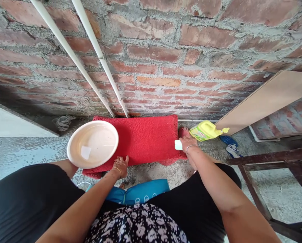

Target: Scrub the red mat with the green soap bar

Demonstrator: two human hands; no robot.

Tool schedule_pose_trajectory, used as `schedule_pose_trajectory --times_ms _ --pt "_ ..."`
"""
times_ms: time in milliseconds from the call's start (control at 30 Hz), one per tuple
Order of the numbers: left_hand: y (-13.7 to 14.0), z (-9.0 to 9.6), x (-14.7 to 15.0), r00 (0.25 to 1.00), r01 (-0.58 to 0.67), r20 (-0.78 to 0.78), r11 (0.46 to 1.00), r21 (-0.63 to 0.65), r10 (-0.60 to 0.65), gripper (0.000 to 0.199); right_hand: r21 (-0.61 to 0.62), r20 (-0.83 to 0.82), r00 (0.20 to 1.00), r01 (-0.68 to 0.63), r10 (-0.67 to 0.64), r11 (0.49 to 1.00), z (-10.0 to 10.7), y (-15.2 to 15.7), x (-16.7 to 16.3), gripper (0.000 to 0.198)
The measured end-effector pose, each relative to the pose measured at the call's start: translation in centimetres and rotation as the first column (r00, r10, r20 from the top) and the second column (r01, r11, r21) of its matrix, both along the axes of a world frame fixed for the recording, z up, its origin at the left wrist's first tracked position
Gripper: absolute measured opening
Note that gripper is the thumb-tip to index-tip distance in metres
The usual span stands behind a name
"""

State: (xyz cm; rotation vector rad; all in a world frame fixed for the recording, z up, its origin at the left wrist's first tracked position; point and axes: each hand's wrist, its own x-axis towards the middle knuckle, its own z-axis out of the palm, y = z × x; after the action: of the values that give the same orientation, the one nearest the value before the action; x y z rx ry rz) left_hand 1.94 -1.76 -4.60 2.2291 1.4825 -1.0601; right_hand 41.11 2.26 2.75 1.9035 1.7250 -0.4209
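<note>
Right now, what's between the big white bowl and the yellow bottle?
In the head view, from the white bowl to the yellow bottle: mostly red cloth, then a foot and the right hand, which holds a pale thing.

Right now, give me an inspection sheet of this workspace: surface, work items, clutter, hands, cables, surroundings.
Surface: red cloth, spread out; what it lies on is hidden.
Work items: white basin at the cloth's left end; pale item, identity unclear.
Clutter: yellow jug at right; crumpled rag at left.
Hands: left hand, fingers spread, at the cloth's near edge; right hand gripping the pale item.
Cables: nothing seen.
Surroundings: brick wall, two white pipes, brown board.
</note>
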Motion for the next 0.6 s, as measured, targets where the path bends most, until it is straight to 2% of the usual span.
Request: schedule_pose_trajectory --times_ms 100,200,267,367,433,500,600 --pt "-0.1 -0.6 -0.2 1.000 -0.003 0.003 1.000 0.017 0.003 0.095 0.007 -0.071 0.990 -0.124 0.124 0.992 -0.4 -0.8 -3.6 0.056" --pt "-0.1 -0.7 -0.3 1.000 -0.009 -0.005 1.000 0.022 0.009 0.095 0.021 -0.148 0.964 -0.220 0.221 0.975 -0.9 -1.8 -6.0 0.058" --pt "-0.1 -0.6 -0.3 1.000 -0.002 -0.006 1.000 0.023 0.002 0.094 -0.039 -0.138 0.972 -0.196 0.189 0.980 -0.7 -2.2 -5.4 0.054" --pt "-0.1 -0.4 0.0 1.000 0.006 -0.002 1.000 0.015 -0.006 0.095 -0.137 -0.001 1.000 -0.026 0.026 0.990 0.3 -2.5 -2.1 0.043" --pt "-0.1 -0.3 0.2 1.000 0.006 -0.006 1.000 0.005 -0.006 0.097 -0.145 0.053 0.998 0.035 -0.027 0.989 1.0 -2.7 -0.5 0.036" --pt "0.0 -0.2 0.3 1.000 0.005 -0.001 1.000 -0.010 -0.005 0.098 -0.134 0.014 1.000 0.002 0.000 0.991 1.3 -3.1 -0.6 0.038" --pt "0.4 0.1 0.3 0.999 -0.012 0.030 0.999 -0.053 0.014 0.098 -0.095 -0.106 0.992 -0.079 0.069 0.992 0.5 -3.8 -3.9 0.049"
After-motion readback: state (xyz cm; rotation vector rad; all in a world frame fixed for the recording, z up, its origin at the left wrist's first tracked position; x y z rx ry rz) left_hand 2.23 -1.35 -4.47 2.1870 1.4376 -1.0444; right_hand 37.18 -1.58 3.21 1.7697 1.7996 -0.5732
